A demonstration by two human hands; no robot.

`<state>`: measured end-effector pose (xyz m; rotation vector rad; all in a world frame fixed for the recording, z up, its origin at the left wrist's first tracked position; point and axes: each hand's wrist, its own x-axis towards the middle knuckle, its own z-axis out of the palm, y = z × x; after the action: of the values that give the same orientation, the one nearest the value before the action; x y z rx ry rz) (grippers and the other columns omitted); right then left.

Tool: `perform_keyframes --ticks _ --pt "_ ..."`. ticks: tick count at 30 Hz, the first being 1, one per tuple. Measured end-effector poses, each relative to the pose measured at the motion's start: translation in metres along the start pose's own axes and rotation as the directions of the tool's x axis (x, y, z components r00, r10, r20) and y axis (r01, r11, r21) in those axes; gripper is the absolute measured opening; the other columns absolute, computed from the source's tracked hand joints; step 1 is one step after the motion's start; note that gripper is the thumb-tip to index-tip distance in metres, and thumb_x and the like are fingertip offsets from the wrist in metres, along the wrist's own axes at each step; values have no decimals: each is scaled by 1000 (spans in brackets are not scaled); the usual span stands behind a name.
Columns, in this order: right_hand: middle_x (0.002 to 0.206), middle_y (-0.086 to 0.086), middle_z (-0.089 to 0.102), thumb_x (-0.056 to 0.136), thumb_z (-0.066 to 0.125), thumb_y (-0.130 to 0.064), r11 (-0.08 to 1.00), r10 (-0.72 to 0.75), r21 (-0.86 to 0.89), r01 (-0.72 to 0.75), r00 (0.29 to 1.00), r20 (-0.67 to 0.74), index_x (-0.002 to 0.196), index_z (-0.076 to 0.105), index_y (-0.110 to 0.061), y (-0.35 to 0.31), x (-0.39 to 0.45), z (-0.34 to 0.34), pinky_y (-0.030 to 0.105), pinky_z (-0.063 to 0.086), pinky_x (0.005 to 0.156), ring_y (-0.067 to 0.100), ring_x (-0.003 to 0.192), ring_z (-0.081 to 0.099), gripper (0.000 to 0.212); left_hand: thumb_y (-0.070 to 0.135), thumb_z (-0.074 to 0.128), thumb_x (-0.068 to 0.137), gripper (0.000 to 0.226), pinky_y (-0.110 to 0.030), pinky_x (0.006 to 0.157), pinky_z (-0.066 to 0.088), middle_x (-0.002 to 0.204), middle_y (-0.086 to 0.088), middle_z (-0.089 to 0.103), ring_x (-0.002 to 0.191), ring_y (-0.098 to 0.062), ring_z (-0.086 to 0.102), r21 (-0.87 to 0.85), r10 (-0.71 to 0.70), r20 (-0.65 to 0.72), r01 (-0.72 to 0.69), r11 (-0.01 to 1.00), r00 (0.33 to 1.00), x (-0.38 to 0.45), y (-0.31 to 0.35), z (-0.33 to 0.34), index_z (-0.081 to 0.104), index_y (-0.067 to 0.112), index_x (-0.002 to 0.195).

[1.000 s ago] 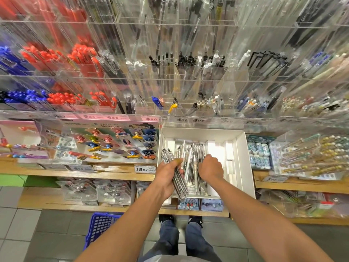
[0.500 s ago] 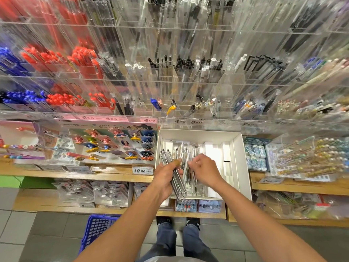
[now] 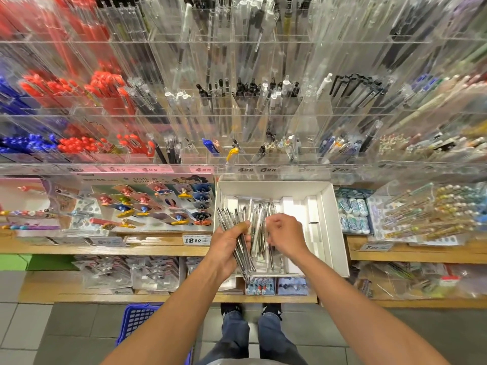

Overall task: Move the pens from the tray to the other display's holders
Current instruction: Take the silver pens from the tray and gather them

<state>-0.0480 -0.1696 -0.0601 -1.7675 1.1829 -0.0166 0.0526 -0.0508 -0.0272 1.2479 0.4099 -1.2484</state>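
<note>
Left hand (image 3: 228, 248) fingers curled round a pen bundle (image 3: 238, 242); right hand (image 3: 286, 235) fingers pinching pens (image 3: 259, 227) over white tray (image 3: 333, 230)

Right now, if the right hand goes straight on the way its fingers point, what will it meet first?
The right hand points left, toward the bundle of pens gripped by the left hand. It would probably meet that bundle first, though loose pens in the white tray lie between, and depth is unclear.

white tray (image 3: 332, 206), silvery clear pens (image 3: 238, 243), blue basket (image 3: 137, 322), red pens (image 3: 79, 144)
</note>
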Motion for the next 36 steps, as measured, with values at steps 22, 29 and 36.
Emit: perform_keyframes --ticks 22,29,36 --pt "63 1 54 93 55 -16 897 251 -378 -229 968 8 70 49 -8 27 29 25 17 30 37 11 49 51 25 3 68 90 56 -31 54 57 77 -11 68 59 -19 63 -44 -35 -2 35 998 999 6 -5 -6 43 -9 139" --pt "84 0 66 93 61 -30 997 72 -24 -72 997 14 89 56 -18 7 -2 -4 25 49 58 11 58 62 13 13 76 80 39 -33 54 57 73 -9 69 61 -18 64 -21 -47 7 47 999 999 9 -5 -4 63 -4 113" --pt "80 1 66 87 69 -34 991 -131 59 124 981 145 94 55 -24 -19 -53 1 20 45 55 6 57 59 19 31 98 49 127 -54 85 57 141 -27 52 112 -40 65 73 -35 28 33 997 999 2 -2 6 29 2 152"
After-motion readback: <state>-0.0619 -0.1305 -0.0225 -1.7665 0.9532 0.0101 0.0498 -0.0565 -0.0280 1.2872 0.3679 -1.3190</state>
